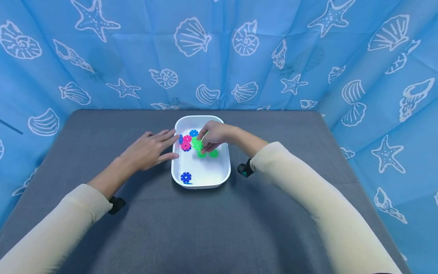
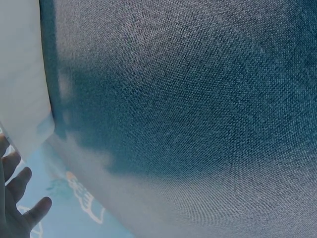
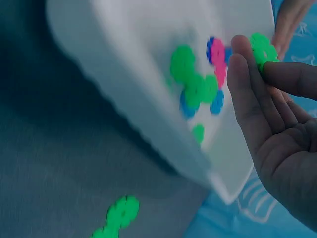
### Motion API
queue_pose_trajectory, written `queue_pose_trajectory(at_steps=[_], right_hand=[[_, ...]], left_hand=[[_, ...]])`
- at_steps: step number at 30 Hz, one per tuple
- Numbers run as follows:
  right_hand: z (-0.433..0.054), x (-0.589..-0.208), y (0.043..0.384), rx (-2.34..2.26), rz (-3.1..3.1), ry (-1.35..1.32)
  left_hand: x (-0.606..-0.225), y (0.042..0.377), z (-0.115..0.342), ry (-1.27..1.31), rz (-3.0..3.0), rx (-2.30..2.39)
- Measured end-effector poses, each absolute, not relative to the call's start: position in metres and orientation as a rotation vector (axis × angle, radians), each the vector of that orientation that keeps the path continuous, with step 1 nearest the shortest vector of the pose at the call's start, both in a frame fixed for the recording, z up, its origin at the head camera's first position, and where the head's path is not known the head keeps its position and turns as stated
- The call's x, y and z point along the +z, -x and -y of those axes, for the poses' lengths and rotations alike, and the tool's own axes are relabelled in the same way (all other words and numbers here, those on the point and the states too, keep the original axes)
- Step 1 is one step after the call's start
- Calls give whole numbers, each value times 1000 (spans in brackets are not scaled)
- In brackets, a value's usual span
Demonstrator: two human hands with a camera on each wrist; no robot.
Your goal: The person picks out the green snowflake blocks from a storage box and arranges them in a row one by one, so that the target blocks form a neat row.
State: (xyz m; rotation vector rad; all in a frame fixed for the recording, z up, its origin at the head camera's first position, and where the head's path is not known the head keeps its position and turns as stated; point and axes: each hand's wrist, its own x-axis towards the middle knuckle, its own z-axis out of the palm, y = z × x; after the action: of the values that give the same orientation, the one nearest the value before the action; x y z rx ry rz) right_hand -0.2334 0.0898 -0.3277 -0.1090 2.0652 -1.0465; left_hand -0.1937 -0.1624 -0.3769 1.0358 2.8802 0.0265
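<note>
My right hand (image 1: 216,135) is over the white tray (image 1: 202,173), pinching a green notched disc (image 3: 262,49) between thumb and finger. Below it in the tray lie several green discs (image 3: 193,89), pink discs (image 1: 186,146) and blue discs (image 1: 193,133). Another blue disc (image 1: 186,177) sits in the tray's near left corner. My left hand (image 1: 147,150) is at the left side of the tray, fingers extended and touching its rim. In the left wrist view only part of the left hand (image 2: 22,203) shows, at the lower left edge.
The tray stands on a grey cloth-covered table (image 1: 205,228). In the right wrist view, green discs (image 3: 123,212) lie on the table outside the tray. A blue curtain (image 1: 219,57) with white shell prints hangs behind the table and along its sides.
</note>
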Motion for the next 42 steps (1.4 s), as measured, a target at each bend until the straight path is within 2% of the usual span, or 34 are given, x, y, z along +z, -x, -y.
queue_pose_trajectory(at_steps=[14, 34, 42], right_hand=[[-183, -312, 244, -1050, -2242, 68], [-310, -341, 233, -1221, -2293, -200], [-336, -361, 226, -1210, -2303, -265]], left_hand=[[-376, 192, 163, -1040, -2886, 50], [-377, 194, 162, -1037, -2886, 36], [-378, 194, 164, -1032, -2883, 32]])
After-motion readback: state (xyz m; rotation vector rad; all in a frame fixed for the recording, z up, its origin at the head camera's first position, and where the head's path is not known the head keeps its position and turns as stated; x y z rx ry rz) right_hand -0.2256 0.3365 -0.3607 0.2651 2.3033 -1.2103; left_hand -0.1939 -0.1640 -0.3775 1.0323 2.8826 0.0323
